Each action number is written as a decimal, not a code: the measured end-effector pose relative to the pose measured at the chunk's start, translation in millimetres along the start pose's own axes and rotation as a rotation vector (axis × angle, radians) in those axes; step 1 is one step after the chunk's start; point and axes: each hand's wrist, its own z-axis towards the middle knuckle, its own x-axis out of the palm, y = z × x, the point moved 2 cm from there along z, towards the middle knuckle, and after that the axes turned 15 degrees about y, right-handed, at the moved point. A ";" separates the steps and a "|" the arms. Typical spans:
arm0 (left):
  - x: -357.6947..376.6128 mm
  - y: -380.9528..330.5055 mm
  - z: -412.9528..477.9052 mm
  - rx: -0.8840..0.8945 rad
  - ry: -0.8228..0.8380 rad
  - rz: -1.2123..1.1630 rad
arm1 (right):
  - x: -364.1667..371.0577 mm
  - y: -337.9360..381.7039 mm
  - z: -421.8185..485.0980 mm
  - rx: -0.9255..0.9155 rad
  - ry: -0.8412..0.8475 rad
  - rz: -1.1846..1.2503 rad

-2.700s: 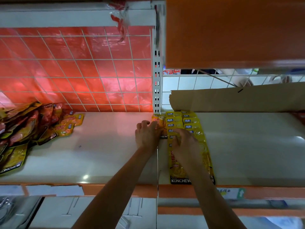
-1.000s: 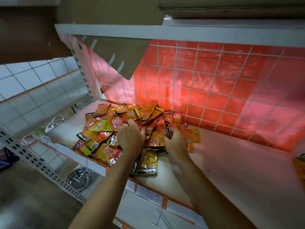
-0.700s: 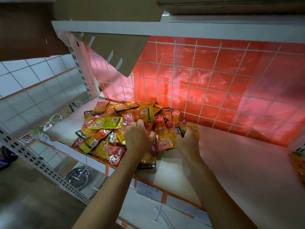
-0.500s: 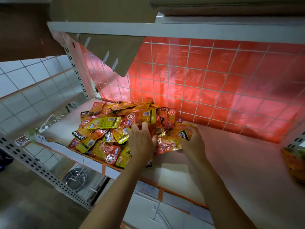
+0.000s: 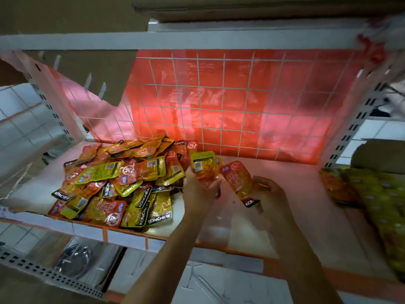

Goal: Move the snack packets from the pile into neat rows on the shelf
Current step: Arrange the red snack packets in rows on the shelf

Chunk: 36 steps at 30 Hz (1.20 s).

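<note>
On the white shelf (image 5: pixel 263 227), just right of the pile (image 5: pixel 122 183), both hands are lifted off the surface with a packet each. The left hand (image 5: pixel 198 191) curls fingers and thumb round the lower half of a yellow-topped packet (image 5: pixel 205 164), which stands upright at that hand's twelve o'clock, barcode side showing. The right hand (image 5: pixel 270 191) pinches an orange packet (image 5: pixel 237 179) by its dark bottom band. This packet slants off toward the hand's ten o'clock, its top near the other packet.

The pile lies at nine o'clock of the left hand, close beside it. It is made of flat, glossy pouches in orange, red and yellow-green with black bands, heaped at all angles. At three o'clock of the right hand, well apart, lies a blurred row of overlapping packets (image 5: pixel 377 200). At twelve o'clock a white wire grid (image 5: pixel 223 88) fronts a crinkled red plastic sheet (image 5: pixel 285 128).
</note>
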 end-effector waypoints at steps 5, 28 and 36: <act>55.6 -19.3 -11.8 0.000 0.209 -0.272 | -45.8 -4.6 -19.8 -0.059 -0.112 0.234; 362.9 -183.2 -219.1 -0.296 1.007 -0.608 | -354.0 48.0 -226.2 -0.369 -0.315 0.180; 461.8 -208.9 -258.1 -0.321 0.954 -0.682 | -443.2 39.5 -291.2 -0.335 -0.459 0.277</act>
